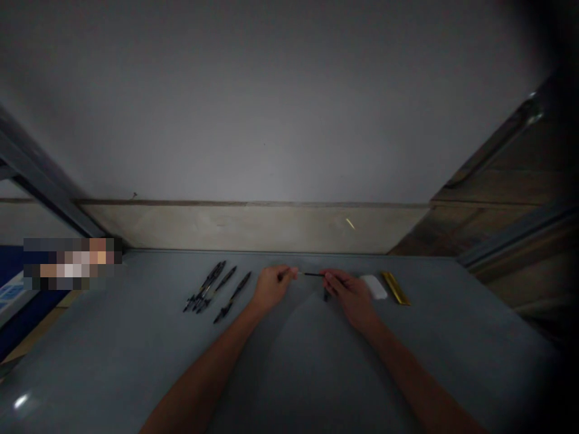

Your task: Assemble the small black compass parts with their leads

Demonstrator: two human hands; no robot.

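Over the middle of the grey table (289,374), my left hand (271,284) is closed on a small dark pen part. My right hand (350,293) is closed too, pinching a thin dark rod (313,275) that stretches between the hands toward my left fingertips. A short black piece (325,295) shows just below my right fingers. Left of my left hand lie several black pens (208,286), with one pen (233,297) a little apart and nearest to it. The exact join between the rod and my left fingertips is too small to tell.
A white block (374,287) lies just right of my right hand, and a gold packet (395,288) beyond it. Behind the table's back edge stands a pale wall (253,120). A blurred patch and a blue surface (13,265) are at the far left.
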